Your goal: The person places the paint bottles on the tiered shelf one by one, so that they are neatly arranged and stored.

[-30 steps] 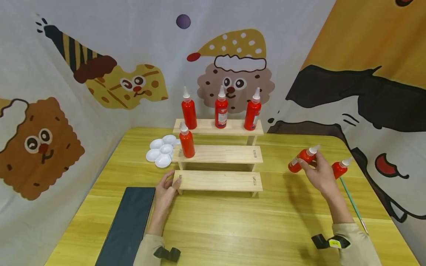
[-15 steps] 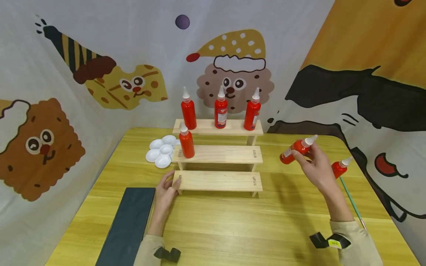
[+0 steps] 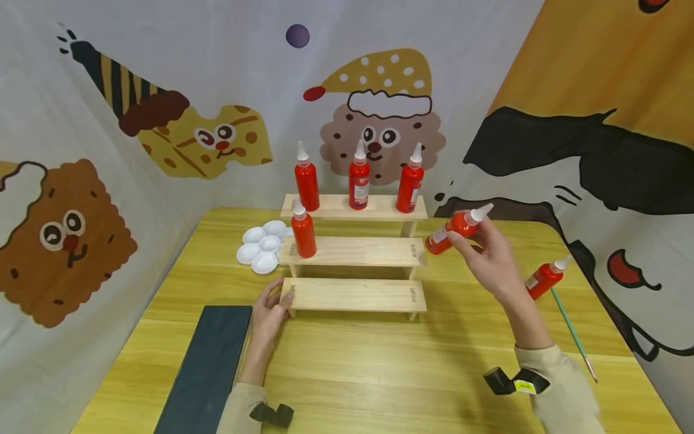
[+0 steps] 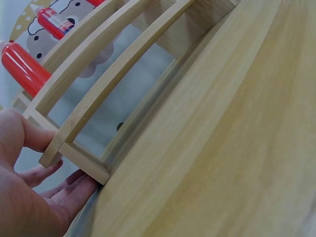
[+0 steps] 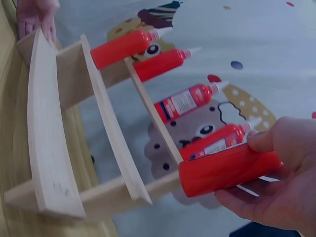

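Observation:
My right hand point(image 3: 492, 259) grips a red paint bottle point(image 3: 454, 231) with a white nozzle. It is held tilted in the air, just right of the middle step of a three-step wooden rack point(image 3: 355, 294). In the right wrist view this bottle point(image 5: 224, 170) lies between thumb and fingers, base toward the rack. My left hand point(image 3: 269, 311) holds the rack's lowest step at its left end. The left wrist view shows the thumb on the board point(image 4: 86, 116) and the fingers by its leg. Several similar bottles point(image 3: 359, 184) stand upright on the top step; another bottle point(image 3: 304, 234) stands on the middle step's left end.
One more red bottle point(image 3: 544, 280) is on the table at right, beside a green-handled brush point(image 3: 575, 337). A white flower-shaped palette point(image 3: 264, 246) lies left of the rack. Nearer my left arm lies a dark flat board point(image 3: 208, 361). A patterned cloth point(image 3: 244, 54) hangs behind the table.
My right hand has carried the bottle leftward and up, from over the right side of the table to beside the middle step. My left hand has stayed on the rack.

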Motion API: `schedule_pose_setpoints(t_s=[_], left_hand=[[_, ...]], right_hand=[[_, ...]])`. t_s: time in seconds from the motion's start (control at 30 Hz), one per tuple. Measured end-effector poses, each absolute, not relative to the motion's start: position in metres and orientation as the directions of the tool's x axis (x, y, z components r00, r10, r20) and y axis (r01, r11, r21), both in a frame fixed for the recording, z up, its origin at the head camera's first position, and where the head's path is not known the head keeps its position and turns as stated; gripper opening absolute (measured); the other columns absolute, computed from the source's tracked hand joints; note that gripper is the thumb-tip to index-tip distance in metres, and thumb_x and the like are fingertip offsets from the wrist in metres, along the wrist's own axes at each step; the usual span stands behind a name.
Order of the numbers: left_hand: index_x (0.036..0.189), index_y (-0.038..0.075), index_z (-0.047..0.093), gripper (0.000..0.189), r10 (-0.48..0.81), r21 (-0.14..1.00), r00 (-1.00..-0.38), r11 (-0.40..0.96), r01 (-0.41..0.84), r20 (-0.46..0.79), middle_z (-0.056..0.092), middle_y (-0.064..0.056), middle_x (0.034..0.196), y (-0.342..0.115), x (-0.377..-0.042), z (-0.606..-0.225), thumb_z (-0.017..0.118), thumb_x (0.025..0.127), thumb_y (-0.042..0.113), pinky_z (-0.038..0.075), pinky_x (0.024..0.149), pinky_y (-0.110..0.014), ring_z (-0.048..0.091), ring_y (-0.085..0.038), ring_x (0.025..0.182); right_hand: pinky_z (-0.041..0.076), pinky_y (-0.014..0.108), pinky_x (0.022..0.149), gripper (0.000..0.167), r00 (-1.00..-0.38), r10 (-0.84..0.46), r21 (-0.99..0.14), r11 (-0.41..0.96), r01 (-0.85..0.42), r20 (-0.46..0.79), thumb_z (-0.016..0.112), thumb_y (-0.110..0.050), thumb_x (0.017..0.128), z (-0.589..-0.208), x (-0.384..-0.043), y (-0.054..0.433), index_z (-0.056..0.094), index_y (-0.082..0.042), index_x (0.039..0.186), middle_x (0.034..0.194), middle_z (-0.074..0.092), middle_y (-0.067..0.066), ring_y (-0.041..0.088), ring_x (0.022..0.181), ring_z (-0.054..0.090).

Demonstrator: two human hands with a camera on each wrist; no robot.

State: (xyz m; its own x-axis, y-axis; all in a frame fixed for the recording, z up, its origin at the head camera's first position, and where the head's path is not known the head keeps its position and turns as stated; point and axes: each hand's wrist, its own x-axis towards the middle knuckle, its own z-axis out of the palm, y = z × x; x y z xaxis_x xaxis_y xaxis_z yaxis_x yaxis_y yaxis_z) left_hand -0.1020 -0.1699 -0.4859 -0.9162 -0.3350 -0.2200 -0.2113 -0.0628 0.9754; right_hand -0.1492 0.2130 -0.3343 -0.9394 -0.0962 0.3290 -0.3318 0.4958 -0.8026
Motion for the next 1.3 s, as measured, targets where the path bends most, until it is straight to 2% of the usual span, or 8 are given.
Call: schedule_pose_setpoints(t_s=[0.13, 0.4, 0.47, 0.6, 0.7, 1.1, 1.3], left_hand=[[0.146, 0.008, 0.053, 0.051, -0.324, 0.975, -0.920, -0.062, -0.214, -0.223, 0.070, -0.019, 0.119, -0.170, -0.101, -0.483, 0.067, 0.096, 0.009, 0.054, 0.073, -0.023, 0.065, -0.005, 0.083], [0.147, 0.005, 0.051, 0.053, -0.315, 0.976, -0.924, -0.097, -0.195, -0.216, 0.070, -0.020, 0.120, -0.170, -0.101, -0.482, 0.067, 0.096, 0.007, 0.054, 0.071, -0.024, 0.066, -0.006, 0.083], [0.147, 0.005, 0.051, 0.053, -0.314, 0.976, -0.925, -0.099, -0.192, -0.214, 0.070, -0.021, 0.121, -0.170, -0.102, -0.482, 0.066, 0.096, 0.006, 0.054, 0.070, -0.024, 0.066, -0.006, 0.082], [0.146, 0.005, 0.052, 0.052, -0.317, 0.977, -0.925, -0.096, -0.189, -0.210, 0.070, -0.020, 0.119, -0.170, -0.101, -0.483, 0.067, 0.096, 0.006, 0.054, 0.071, -0.024, 0.066, -0.006, 0.083], [0.145, 0.006, 0.053, 0.052, -0.317, 0.977, -0.925, -0.093, -0.192, -0.212, 0.071, -0.019, 0.118, -0.169, -0.100, -0.483, 0.067, 0.096, 0.006, 0.055, 0.073, -0.024, 0.066, -0.006, 0.084], [0.143, 0.006, 0.055, 0.050, -0.324, 0.977, -0.923, -0.100, -0.187, -0.209, 0.072, -0.016, 0.113, -0.170, -0.101, -0.487, 0.068, 0.095, 0.005, 0.055, 0.072, -0.025, 0.066, -0.007, 0.083], [0.142, 0.005, 0.055, 0.049, -0.327, 0.978, -0.923, -0.119, -0.172, -0.202, 0.072, -0.017, 0.114, -0.170, -0.103, -0.489, 0.068, 0.095, 0.004, 0.056, 0.073, -0.026, 0.068, -0.009, 0.086]], right_hand=[[0.050, 0.012, 0.089, 0.045, -0.945, -0.136, -0.826, 0.461, -0.325, 0.296, 0.064, -0.016, 0.101, -0.332, -0.155, 0.198, 0.049, -0.004, 0.142, 0.134, 0.061, 0.017, 0.031, 0.120, 0.061], [0.052, 0.015, 0.088, 0.041, -0.947, -0.195, -0.867, 0.387, -0.313, 0.254, 0.066, -0.016, 0.099, -0.331, -0.167, 0.170, 0.053, 0.000, 0.134, 0.130, 0.063, 0.018, 0.032, 0.119, 0.062], [0.054, 0.022, 0.091, 0.041, -0.945, -0.209, -0.867, 0.386, -0.316, 0.251, 0.066, -0.016, 0.099, -0.332, -0.171, 0.164, 0.053, -0.001, 0.135, 0.130, 0.063, 0.017, 0.032, 0.119, 0.062], [0.055, 0.043, 0.098, 0.045, -0.937, -0.242, -0.869, 0.370, -0.328, 0.250, 0.066, -0.015, 0.099, -0.334, -0.178, 0.153, 0.052, -0.002, 0.140, 0.132, 0.062, 0.017, 0.033, 0.121, 0.061], [0.052, 0.050, 0.100, 0.046, -0.931, -0.262, -0.874, 0.351, -0.336, 0.253, 0.066, -0.014, 0.099, -0.335, -0.182, 0.144, 0.051, -0.001, 0.141, 0.132, 0.062, 0.017, 0.034, 0.120, 0.061], [0.054, 0.049, 0.097, 0.036, -0.918, -0.320, -0.875, 0.344, -0.342, 0.233, 0.069, -0.010, 0.096, -0.350, -0.198, 0.109, 0.057, 0.000, 0.129, 0.125, 0.067, 0.019, 0.035, 0.111, 0.067], [0.056, 0.046, 0.094, 0.033, -0.899, -0.358, -0.843, 0.375, -0.386, 0.253, 0.072, -0.011, 0.095, -0.353, -0.199, 0.097, 0.059, -0.001, 0.124, 0.118, 0.068, 0.017, 0.031, 0.107, 0.067]])
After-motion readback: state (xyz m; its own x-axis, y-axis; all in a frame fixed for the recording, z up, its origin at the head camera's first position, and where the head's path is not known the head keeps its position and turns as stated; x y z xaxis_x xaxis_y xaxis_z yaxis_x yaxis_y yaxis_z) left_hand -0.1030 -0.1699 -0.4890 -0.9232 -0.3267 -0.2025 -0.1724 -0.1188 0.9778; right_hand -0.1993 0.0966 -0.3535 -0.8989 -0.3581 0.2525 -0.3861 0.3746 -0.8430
